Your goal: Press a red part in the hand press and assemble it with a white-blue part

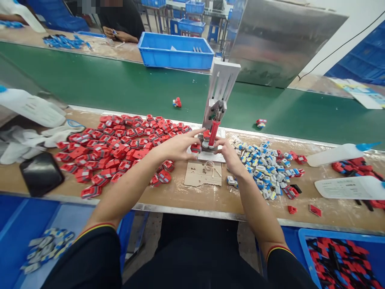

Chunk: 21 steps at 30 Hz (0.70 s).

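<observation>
A metal toggle-clamp fixture (224, 80) with a red handle (213, 133) stands upright at the table's middle. My left hand (177, 147) is at the fixture's left side, thumb and fingers round a small red plastic part (195, 148); its index finger reaches toward another red piece (206, 134) seated in the clamp. On the right side, my right hand (229, 155) has its fingers curled close to the base, below the handle. Whatever lies between those fingertips is too small to make out. Below the fixture lies a cardboard piece (198, 176) with a rubber band and cotton swabs on it.
Red-and-grey parts (120, 148) are heaped left, white-and-blue parts (261, 168) right. White bottles (333, 155) lie on the right. A black phone-like slab (41, 173) is at far left. Beyond runs a green conveyor belt (120, 84); across it sits a person (122, 24).
</observation>
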Tool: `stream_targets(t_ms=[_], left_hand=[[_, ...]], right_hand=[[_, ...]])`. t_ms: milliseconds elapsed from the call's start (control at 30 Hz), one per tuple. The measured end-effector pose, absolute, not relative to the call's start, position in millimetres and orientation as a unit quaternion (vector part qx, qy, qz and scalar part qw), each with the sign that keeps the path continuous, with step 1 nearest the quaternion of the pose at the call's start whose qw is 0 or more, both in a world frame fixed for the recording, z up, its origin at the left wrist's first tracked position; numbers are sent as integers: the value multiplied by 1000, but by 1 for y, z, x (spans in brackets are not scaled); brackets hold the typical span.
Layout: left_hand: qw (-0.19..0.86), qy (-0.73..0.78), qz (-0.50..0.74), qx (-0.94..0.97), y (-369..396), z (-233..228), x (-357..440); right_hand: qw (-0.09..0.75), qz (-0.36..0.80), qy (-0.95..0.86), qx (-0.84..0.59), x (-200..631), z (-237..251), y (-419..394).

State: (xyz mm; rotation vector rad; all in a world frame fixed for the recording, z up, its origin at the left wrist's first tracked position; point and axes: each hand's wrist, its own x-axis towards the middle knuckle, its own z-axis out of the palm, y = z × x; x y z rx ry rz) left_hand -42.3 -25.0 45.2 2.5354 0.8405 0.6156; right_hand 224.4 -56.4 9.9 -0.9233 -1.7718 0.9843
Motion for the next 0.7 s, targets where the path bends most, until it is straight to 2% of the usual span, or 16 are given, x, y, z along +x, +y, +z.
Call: stream_targets(t_ms=[100,233,400,467,533,600,700], left_hand=[[179,298,122,930,10,46,-26],[178,310,94,929,21,42,-11],[200,320,114,919,18,42,-13],[200,327,98,918,18,47,-14],[199,332,62,920,16,53,-14],[199,344,24,917,14,60,-14],[206,362,-1,909,10,67,-14]], right_hand=[[395,430,-733,-349,221,9,-51],[434,443,-735,-275,235,31,-72],[477,373,-741,-289,233,146,-56],[528,378,-714,-261,221,193,-28],[539,388,-707,-245,215,219,-3],[548,395,-701,-229,219,214,8],[589,347,-693,-228,240,153,-2]])
